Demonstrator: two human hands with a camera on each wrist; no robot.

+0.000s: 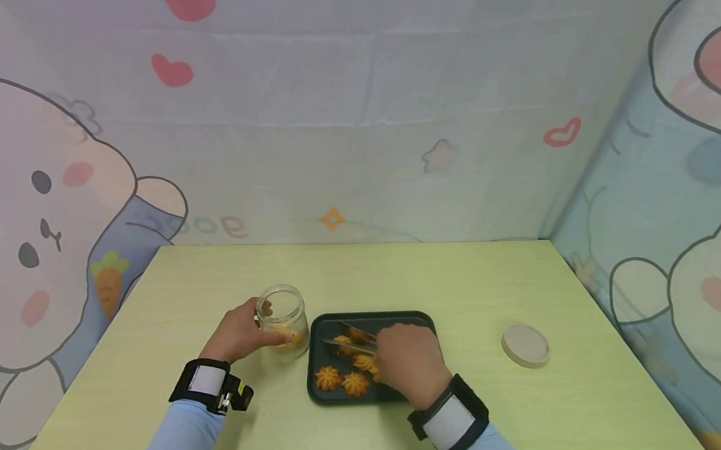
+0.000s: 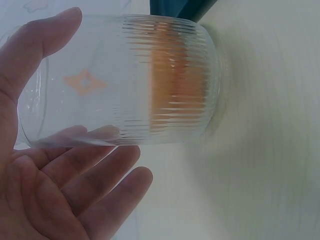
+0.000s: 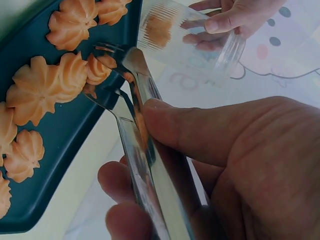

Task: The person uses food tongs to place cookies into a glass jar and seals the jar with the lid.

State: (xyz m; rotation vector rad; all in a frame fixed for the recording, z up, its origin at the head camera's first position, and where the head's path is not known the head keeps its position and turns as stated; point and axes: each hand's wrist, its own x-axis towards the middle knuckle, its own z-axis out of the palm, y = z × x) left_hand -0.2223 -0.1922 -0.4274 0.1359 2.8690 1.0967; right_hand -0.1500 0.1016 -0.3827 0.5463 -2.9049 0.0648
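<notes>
Tray (image 3: 65, 130), dark, bearing cookies (image 1: 328, 378); left of it, jar (image 1: 285, 315), gripped by the left hand (image 1: 245, 333); over it, tongs (image 3: 165, 197), pinched in the right hand (image 1: 410, 362), best squeezed lightly around one cookie's ridged sides, lest it crumble.

Look at that jar (image 2: 100, 107), clear glossy glass, smooth near the mouth and finely ribbed lower down! The tongs (image 3: 170, 200) flash polished, shiny metal. Here's the tray (image 3: 65, 145), smooth with a soft sheen, metal or plastic, I can't tell. The cookies (image 3: 34, 90) look matt and deeply ridged. The lid (image 1: 526, 344) is dull and matt, the bench (image 1: 572, 417) smooth with a faint wood-like grain, the backdrop (image 1: 321, 64) creased matt cloth, the sleeves (image 1: 190, 428) cloth too.
</notes>
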